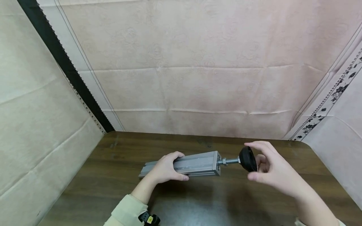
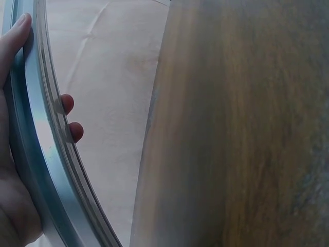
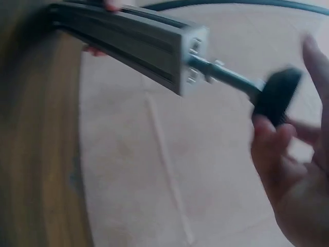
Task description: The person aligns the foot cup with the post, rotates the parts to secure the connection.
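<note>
My left hand point(image 1: 168, 168) grips a grey slotted aluminium profile point(image 1: 199, 161), fingers over its far side and thumb along its near side. In the left wrist view two fingertips point(image 2: 74, 131) show past the profile's edge. A threaded rod point(image 1: 232, 161) with a nut sticks out of the profile's right end and carries a round black levelling foot point(image 1: 246, 159). My right hand point(image 1: 272, 168) is spread loosely about the foot. In the right wrist view, fingertips point(image 3: 264, 128) touch the foot's lower edge, while another finger point(image 3: 312, 56) stands apart from it.
The profile is held above a brown wooden table point(image 1: 113, 191). Pale cloth point(image 1: 183, 91) hangs behind the table and along both sides. A dark strip point(image 1: 68, 67) runs down the left corner. A black wrist device point(image 1: 149, 218) sits by the left sleeve.
</note>
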Demonstrator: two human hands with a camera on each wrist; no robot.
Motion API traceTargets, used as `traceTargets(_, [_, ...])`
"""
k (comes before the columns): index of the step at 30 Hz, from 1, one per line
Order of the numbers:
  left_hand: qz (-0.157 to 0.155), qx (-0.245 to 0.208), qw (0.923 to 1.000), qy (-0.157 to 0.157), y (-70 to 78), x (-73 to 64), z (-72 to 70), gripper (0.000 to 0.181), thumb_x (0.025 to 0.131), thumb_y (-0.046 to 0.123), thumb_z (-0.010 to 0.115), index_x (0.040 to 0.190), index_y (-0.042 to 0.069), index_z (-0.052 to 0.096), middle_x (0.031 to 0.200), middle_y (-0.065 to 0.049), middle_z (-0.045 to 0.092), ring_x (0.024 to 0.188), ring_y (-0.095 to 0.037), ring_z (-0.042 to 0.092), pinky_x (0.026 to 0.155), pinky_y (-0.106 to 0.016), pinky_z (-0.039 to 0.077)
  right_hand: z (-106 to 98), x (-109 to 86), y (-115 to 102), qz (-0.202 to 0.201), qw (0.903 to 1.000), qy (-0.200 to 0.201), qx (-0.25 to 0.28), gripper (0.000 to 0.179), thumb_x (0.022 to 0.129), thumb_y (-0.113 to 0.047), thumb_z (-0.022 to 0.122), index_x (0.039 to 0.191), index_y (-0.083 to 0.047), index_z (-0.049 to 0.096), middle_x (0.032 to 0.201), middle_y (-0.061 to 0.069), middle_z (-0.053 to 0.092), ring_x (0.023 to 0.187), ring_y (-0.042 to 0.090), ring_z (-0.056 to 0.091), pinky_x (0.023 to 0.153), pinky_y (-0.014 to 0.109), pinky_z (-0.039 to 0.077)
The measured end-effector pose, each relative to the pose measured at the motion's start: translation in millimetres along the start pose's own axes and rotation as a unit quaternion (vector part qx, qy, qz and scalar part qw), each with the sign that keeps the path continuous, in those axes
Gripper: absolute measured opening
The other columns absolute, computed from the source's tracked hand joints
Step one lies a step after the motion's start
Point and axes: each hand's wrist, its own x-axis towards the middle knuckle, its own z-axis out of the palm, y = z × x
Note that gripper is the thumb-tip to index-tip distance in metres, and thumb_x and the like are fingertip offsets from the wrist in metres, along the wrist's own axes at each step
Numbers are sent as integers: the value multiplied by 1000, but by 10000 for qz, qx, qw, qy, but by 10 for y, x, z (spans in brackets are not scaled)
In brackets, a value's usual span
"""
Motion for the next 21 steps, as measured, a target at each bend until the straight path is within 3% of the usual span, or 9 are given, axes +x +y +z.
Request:
traceTargets(3, [17,-115,9999,11,-1,-2,-6,72,63,49,81,124,19,54,115,2,57,95,-17,52,83,-41,43,-63,-2,64,-1041,9929,-490,315,94,60,19,75,141,7,29,141,14,23,68,10,52,50,23,41])
traceTargets(6, [38,-182,9998,1,1,-13,-11,72,63,49,80,124,19,54,114,3,57,95,-16,52,82,-40,43,-72,15,118,-1468,9870,-591,289,88,60,26,71,138,11,33,143,19,25,69,10,47,50,23,40])
traceTargets(10, [114,-140,9998,-45,10,-17,-43,73,63,51,79,123,18,54,113,4,58,94,-15,52,82,-39,43,-62,48,155,-1409,9885,-510,204,82,61,25,71,135,8,40,136,14,37,69,8,50,50,22,43])
traceTargets(15, [109,-136,9998,-67,8,-30,-56,71,64,47,80,123,18,54,113,4,57,94,-15,52,81,-39,43,-4,99,250,-1414,9845,-314,985,83,59,21,75,134,6,43,129,8,40,67,10,54,46,23,39])
traceTargets(18, [82,-87,9999,-92,-12,-29,-21,72,64,50,80,124,20,54,114,5,57,96,-15,51,82,-39,42,83,111,297,-1507,9809,182,1217,77,57,19,75,128,6,49,117,7,44,64,9,50,44,23,35])
traceTargets(21, [51,-72,9999,-67,-23,-23,20,75,63,55,79,125,21,54,115,7,57,98,-15,50,83,-39,42,174,101,246,-1060,9857,771,1061,64,62,20,71,121,3,54,108,5,45,67,11,56,49,21,42])
